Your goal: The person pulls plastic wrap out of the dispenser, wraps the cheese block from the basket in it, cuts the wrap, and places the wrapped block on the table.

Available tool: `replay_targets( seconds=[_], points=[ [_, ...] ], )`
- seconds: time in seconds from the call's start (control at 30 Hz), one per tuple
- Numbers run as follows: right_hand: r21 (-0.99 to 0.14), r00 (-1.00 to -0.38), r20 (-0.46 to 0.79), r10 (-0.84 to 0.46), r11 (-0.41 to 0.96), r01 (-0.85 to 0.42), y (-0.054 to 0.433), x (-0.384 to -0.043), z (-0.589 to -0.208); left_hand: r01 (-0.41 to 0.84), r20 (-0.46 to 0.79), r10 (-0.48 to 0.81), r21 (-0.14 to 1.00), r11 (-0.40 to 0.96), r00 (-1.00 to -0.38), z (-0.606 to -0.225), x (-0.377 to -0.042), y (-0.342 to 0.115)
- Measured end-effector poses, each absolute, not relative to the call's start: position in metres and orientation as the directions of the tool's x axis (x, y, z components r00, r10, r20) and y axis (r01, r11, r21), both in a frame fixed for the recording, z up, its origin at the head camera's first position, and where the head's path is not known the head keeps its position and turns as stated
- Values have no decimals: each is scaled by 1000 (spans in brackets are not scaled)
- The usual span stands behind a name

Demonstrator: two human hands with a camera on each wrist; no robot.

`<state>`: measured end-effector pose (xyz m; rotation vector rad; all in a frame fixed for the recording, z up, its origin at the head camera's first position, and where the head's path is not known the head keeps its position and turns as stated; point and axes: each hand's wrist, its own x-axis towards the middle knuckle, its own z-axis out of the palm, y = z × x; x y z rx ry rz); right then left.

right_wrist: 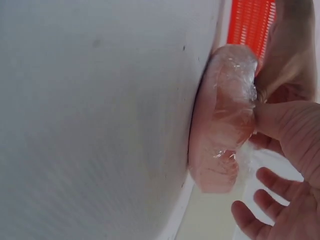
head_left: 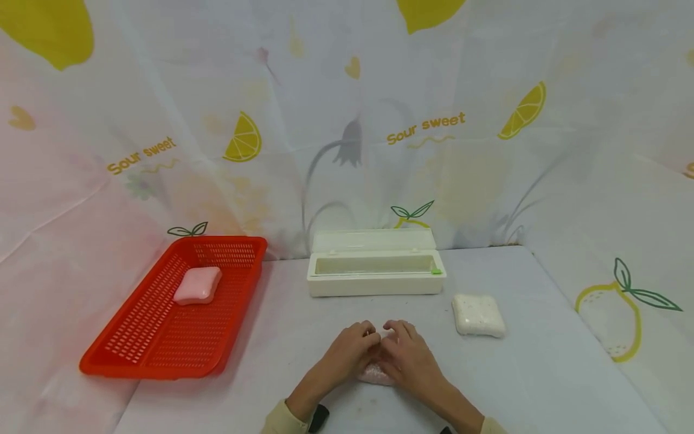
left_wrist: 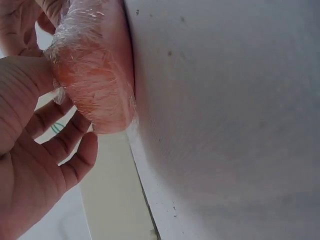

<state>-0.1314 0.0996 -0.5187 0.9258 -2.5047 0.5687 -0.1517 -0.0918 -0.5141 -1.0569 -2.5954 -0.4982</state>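
Pink block [left_wrist: 112,75] lies on white table [head_left: 287,355], front middle; head view gives just a sliver of it under the hands. Wrist views fill in the rest: rounded side, orange tint in places, crinkled clear film [left_wrist: 77,25] over top and end.

Left hand [head_left: 347,352]: pinches the clear film at the block's upper edge, thumb against it, fingers bent on the far side. Right hand [head_left: 409,358]: thumb and index pinch the film too, other fingers apart from the block, loosely bent; only right wrist view shows that gap. Hands almost touch.

Head view only: wrapped white block [head_left: 479,315] to the right, pink bar [head_left: 197,285] inside red basket [head_left: 152,371] at left, lid [head_left: 374,240] raised on white box [head_left: 376,287], green tab [head_left: 436,270] at its right end, lemon-print backdrop [head_left: 477,199]. Right wrist view catches part of the basket behind the left hand; left wrist view has dark specks on the table close up.
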Motion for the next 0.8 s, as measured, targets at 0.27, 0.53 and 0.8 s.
replay_targets(
  seconds=[0.27, 0.53, 0.8],
  points=[
    [-295, -660, 424, -620, 595, -748, 106, -133, -520, 761, 382, 677, 125, 637, -629, -511, -146, -103],
    [-194, -566, 379, -733, 535, -822, 116, -127, -511, 810, 226, 778, 162, 564, -587, -505, -135, -124],
    [-133, -545, 152, -824, 529, -838, 127, -117, -502, 799, 136, 787, 130, 587, -601, -507, -126, -127]
  ],
)
